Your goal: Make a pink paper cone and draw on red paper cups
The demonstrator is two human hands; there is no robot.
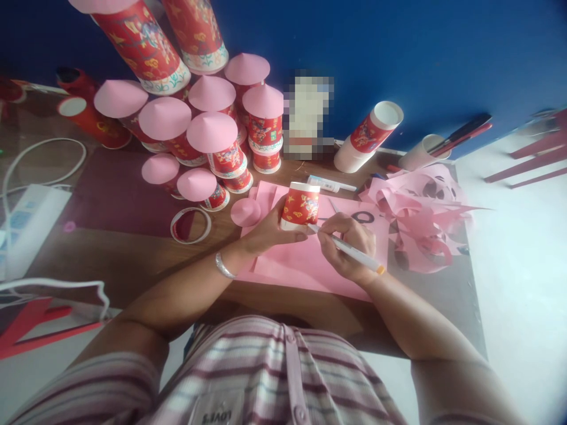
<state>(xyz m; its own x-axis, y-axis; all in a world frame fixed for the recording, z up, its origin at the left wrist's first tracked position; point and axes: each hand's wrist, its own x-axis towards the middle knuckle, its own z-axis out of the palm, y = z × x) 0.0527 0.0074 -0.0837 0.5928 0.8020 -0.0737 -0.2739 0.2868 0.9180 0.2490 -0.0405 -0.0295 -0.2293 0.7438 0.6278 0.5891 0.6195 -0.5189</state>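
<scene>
Over the pink paper point(287, 270), grasping a pen point(354, 252) in the right hand point(348, 236), a cup point(302, 205) in the left hand point(268, 229): probably light, dentable; best held near the lower edge.

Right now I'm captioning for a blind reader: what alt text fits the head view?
The left hand holds a red tube while the right hand points a pen at its lower edge. Pink paper lies below; cone-topped tubes stand to the left, pink scraps to the right.
</scene>
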